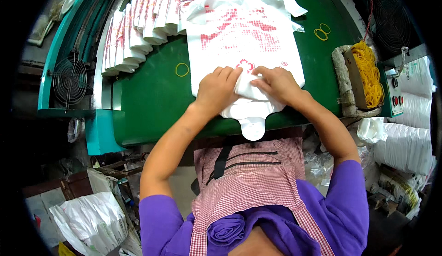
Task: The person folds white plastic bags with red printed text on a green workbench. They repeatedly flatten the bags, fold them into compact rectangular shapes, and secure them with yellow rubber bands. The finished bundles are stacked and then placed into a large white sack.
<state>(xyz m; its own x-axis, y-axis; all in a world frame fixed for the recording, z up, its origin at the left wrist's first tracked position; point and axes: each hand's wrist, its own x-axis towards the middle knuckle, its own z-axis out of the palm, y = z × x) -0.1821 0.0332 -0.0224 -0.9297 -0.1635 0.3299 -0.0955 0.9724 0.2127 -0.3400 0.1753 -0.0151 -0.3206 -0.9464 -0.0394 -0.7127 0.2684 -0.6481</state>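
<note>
A flat stack of white plastic bags (244, 30) with red print lies on the green work surface in front of me. At its near end, my left hand (217, 86) is closed on the bunched plastic from the left, fingers curled. My right hand (278, 85) grips the same folded part from the right, its thumb and fingers bent over the plastic. Below the hands, a rounded white tab (253, 128) of the bags hangs over the near edge. Part of the fold is hidden under my fingers.
Rolled or folded printed bags (131, 39) line the far left. A box of yellow rubber bands (368, 74) stands at the right, beside a control box (396, 95) with red buttons. Loose rubber bands (182, 69) lie on the green surface (152, 104). Fans (69, 81) flank it.
</note>
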